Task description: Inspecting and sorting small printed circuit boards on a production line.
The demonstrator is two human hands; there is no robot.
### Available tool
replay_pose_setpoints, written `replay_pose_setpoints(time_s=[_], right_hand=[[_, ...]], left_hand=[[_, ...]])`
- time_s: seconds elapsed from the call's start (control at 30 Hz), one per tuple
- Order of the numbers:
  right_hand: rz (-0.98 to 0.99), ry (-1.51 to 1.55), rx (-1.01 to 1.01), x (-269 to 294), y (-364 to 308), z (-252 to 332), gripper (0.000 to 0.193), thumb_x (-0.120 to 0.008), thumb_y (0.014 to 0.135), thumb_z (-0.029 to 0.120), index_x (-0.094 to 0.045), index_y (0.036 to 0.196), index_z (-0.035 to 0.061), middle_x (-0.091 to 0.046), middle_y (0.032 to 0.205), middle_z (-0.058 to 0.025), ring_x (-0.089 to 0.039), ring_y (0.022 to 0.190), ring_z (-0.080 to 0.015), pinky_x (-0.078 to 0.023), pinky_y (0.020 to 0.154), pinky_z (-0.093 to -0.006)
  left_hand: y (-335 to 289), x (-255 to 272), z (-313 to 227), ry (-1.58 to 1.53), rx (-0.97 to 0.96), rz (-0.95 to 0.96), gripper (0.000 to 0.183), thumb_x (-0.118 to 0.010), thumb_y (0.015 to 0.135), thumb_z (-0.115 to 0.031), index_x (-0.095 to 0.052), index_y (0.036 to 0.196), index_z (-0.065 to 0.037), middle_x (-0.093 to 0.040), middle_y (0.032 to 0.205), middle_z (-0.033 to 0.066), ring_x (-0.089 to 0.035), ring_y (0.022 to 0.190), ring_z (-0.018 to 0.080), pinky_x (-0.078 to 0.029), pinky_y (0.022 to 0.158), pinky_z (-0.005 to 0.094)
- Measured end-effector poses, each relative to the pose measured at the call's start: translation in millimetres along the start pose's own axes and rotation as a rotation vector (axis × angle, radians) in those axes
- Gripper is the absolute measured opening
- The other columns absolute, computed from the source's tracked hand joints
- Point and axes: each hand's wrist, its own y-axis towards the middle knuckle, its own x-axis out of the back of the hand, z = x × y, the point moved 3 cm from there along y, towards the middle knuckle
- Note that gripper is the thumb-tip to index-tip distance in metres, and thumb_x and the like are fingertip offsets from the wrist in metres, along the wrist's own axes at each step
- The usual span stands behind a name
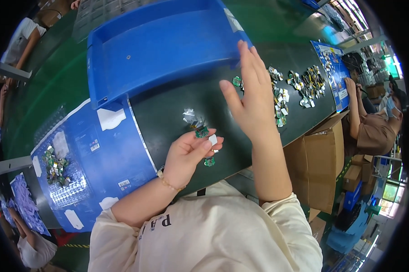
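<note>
One green circuit board [201,132], clamped in fingers [185,140] of left hand [187,153], above thumb, right hand [253,100] raised, thumb apart.

Circuit board [201,132] in left hand [184,151]

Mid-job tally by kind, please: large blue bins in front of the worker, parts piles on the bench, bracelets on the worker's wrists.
Large blue plastic bin: 1
Piles of small electronic parts: 3 (one left, two right; single parts overlap too much to count)
Beaded bracelet: 1
Total: 5
</note>
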Motion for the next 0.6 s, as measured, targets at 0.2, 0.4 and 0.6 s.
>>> replay_pose_setpoints(time_s=[0.2, 0.4, 0.6], right_hand=[[0.341, 0.315, -0.239, -2, -61, -7, 0.026, -0.056, 0.085, 0.011, -0.062, 0.108, -0.0010, -0.060, 0.105, -0.0157, -0.057, 0.095, -0.0261, -0.045, 0.082, -0.0322], [0.619, 1.034, -0.690, -20, -87, -6, 0.018, -0.056, 0.088, 0.011, -0.063, 0.098, -0.0030, -0.059, 0.099, -0.0103, -0.057, 0.081, -0.0163, -0.046, 0.070, -0.0265], [0.483, 0.895, -0.566, -12, -82, -3, 0.015, -0.068, 0.078, 0.011, -0.067, 0.090, 0.0021, -0.059, 0.086, -0.0070, -0.056, 0.076, -0.0155, -0.045, 0.066, -0.0283]], left_hand=[[2, -2, -3, 0.007, -0.043, 0.028, 0.025, -0.051, 0.093, -0.009, -0.053, 0.116, 0.001, -0.063, 0.107, 0.0141, -0.063, 0.096, 0.0215, -0.050, 0.079, 0.0266], [1, -3, 6, 0.139, -0.014, 0.095, 0.021, -0.051, 0.092, -0.007, -0.054, 0.110, 0.003, -0.064, 0.100, 0.0106, -0.064, 0.092, 0.0177, -0.051, 0.076, 0.0245], [4, -2, 12, 0.149, 0.029, 0.139, 0.021, -0.055, 0.091, -0.007, -0.056, 0.109, 0.003, -0.064, 0.099, 0.0080, -0.063, 0.089, 0.0135, -0.050, 0.075, 0.0242]])
